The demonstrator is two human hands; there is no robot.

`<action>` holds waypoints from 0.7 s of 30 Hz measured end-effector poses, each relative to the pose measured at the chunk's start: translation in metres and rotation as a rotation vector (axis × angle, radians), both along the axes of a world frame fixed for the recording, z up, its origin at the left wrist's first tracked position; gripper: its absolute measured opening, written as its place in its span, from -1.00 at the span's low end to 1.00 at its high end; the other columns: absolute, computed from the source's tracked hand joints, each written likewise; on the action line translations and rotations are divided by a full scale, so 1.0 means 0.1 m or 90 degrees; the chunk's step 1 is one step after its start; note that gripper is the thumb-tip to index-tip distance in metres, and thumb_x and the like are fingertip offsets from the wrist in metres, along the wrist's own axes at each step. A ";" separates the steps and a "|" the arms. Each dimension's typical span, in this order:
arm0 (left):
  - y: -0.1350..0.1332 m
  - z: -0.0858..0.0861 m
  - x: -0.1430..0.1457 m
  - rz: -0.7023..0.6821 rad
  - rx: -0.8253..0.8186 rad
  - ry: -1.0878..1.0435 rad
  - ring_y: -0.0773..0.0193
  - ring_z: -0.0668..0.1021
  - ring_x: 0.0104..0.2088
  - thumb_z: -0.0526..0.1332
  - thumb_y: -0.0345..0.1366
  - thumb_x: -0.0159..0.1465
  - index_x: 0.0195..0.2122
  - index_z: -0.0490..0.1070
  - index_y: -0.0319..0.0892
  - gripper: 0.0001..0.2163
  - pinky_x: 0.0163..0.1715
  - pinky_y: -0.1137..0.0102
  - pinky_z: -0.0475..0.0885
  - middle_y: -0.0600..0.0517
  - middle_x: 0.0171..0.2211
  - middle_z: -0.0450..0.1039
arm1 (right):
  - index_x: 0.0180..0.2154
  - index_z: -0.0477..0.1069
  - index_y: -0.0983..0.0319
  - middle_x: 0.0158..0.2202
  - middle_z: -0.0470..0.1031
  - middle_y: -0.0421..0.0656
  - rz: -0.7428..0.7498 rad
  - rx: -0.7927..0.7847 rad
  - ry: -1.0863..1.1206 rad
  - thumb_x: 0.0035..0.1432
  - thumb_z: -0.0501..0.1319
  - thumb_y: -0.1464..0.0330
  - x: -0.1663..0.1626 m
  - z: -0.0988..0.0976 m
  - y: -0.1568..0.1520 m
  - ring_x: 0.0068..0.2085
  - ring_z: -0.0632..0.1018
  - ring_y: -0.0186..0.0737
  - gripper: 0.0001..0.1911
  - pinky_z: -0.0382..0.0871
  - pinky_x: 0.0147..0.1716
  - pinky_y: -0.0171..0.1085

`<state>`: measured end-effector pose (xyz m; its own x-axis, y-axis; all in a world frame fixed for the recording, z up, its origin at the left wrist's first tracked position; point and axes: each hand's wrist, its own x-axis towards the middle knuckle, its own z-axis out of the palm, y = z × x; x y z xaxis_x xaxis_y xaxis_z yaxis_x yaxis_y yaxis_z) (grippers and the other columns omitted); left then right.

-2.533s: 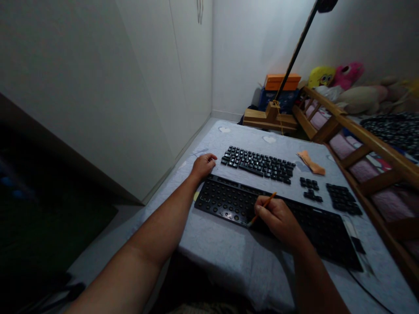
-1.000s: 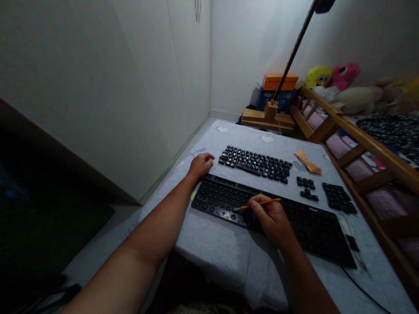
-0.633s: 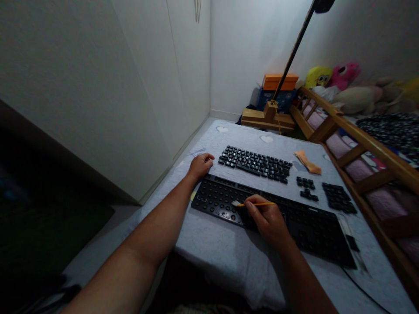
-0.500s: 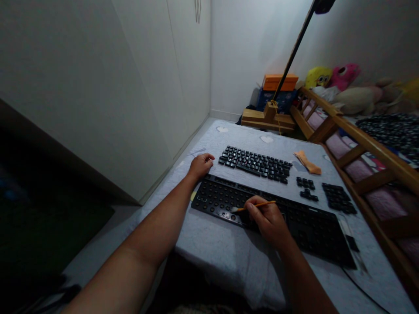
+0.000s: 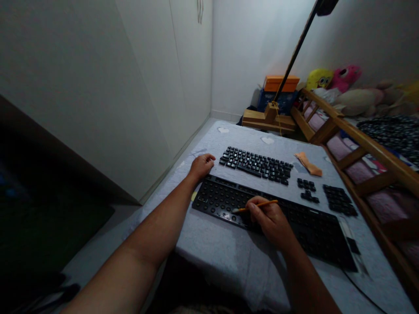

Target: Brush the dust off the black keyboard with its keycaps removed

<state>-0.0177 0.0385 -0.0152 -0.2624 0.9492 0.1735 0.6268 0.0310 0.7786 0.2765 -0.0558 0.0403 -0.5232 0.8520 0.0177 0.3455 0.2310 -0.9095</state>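
Orange brush (image 5: 262, 203) is pinched in the right hand (image 5: 271, 222) over the black keyboard (image 5: 216, 200); the left hand (image 5: 201, 165) is curled at its far-left corner, grip not discernible.

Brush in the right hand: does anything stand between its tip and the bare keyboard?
Nothing visible does. The brush in the right hand appears to rest its tip on the keyboard; the keycaps lie apart, behind it.
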 end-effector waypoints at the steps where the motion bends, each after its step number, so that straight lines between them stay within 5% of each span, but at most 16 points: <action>1: 0.00 0.00 0.00 0.001 -0.001 0.000 0.26 0.52 -0.37 0.17 -0.34 0.14 -0.18 0.57 -0.21 -0.73 -0.30 0.39 0.36 0.03 -0.41 0.54 | -0.35 0.41 0.23 -0.53 0.30 -0.26 0.004 -0.007 0.000 0.33 0.08 0.16 0.00 0.01 0.00 -0.50 0.33 -0.33 -0.67 0.15 -0.52 -0.34; 21: 0.00 -0.02 0.00 0.002 0.012 0.011 0.26 0.52 -0.39 0.17 -0.36 0.14 -0.18 0.57 -0.20 -0.74 -0.34 0.40 0.35 0.03 -0.40 0.55 | -0.37 0.43 0.22 -0.52 0.40 -0.23 0.045 0.039 -0.098 0.33 0.04 0.20 -0.15 0.15 0.09 -0.50 0.40 -0.29 -0.67 0.22 -0.47 -0.32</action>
<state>-0.0177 0.0386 -0.0168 -0.2616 0.9452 0.1954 0.6405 0.0186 0.7677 0.2612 -0.0467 0.0554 -0.5820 0.8130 -0.0166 0.4603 0.3126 -0.8309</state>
